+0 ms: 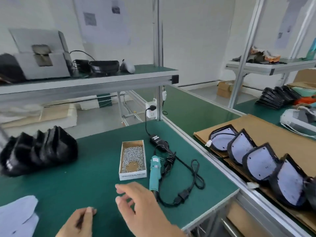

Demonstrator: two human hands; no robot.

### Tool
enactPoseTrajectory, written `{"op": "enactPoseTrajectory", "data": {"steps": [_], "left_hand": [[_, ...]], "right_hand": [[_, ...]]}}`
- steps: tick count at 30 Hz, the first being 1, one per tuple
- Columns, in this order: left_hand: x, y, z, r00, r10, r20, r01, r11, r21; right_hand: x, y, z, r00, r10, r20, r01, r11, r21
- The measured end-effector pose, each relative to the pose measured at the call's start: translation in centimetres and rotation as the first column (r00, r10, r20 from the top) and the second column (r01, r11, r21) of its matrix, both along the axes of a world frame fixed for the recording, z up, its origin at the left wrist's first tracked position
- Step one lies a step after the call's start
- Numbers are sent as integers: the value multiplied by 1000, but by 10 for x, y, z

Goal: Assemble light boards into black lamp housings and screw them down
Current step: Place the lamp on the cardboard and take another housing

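Hands (pixel 140 207) over green bench (pixel 82 168) — right fingers spread, left (pixel 80 221) curled, nothing held.

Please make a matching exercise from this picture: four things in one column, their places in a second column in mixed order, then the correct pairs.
1. teal electric screwdriver
2. cardboard box of silver screws
3. pile of empty black lamp housings
4. row of housings with white light boards

A. on brown cardboard, right bench
B. far left of green mat
C. directly right of the screw box
D. mat centre

Pairs: 1-C, 2-D, 3-B, 4-A
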State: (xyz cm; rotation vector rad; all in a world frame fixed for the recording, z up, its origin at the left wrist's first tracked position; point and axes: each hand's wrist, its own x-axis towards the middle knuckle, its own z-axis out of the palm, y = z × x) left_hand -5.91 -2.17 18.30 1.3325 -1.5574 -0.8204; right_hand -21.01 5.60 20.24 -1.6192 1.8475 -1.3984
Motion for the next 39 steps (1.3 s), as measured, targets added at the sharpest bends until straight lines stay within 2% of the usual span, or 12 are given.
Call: {"op": "enactPoseTrajectory", "data": {"steps": [2, 5, 9, 12, 18, 25, 34, 39], "left_hand": [[5, -7, -5, 998, 57, 35, -59, 997, 55], [15, -15, -17, 998, 24, 64, -31, 993, 118], [20, -16, -26, 998, 31, 46, -38, 989, 142], [23, -20, -27, 999, 33, 18, -35, 993, 114], [24, -22, -28, 999, 31, -14, -30, 995, 94], [26, -23, -32, 999, 38, -23, -36, 998, 58], [25, -22, -35, 999, 35, -22, -33, 998, 62], [25, -21, -31, 1000, 18, -22, -17, 997, 76]], "right_hand": [[23, -36, -4, 996, 94, 5, -94, 989, 116], [46, -83, -12, 990, 139, 0, -135, 961, 241], [58, -136, -29, 983, 123, -135, -59, 913, 405], [60, -176, -33, 978, 130, -164, -46, 897, 440], [69, -255, -19, 992, 96, -85, -62, 940, 336], [86, -313, -5, 988, 54, -144, -11, 960, 281], [69, -323, -5, 952, 28, -306, 39, 977, 211], [47, -303, 1, 942, -32, -333, 76, 990, 120]]}}
